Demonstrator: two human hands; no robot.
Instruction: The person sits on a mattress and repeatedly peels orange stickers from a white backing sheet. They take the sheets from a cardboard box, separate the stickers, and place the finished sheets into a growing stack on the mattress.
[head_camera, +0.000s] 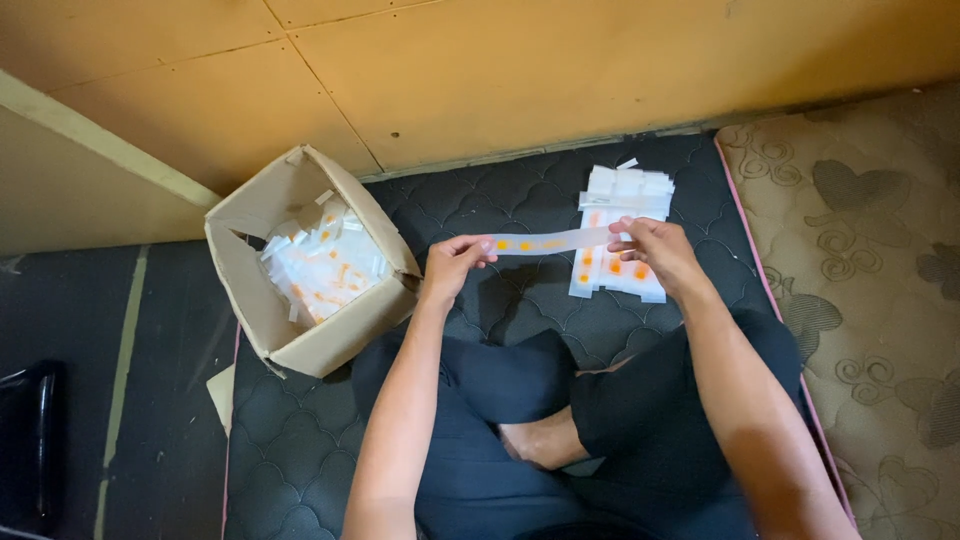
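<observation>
Dark quilted mattress (300, 440) carries everything. Both hands pinch a thin translucent strip (550, 241) with orange dots, left hand (455, 262) and right hand (655, 250) closed on its ends. Near the far edge lies a strip pile (620, 200); a cardboard box (330, 345) of strips sits at the left edge.

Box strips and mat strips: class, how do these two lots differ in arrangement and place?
The box strips lie jumbled inside a cardboard box by the left hand; the mat strips lie flat in neat rows near the right hand. Both are white with orange dots.
</observation>
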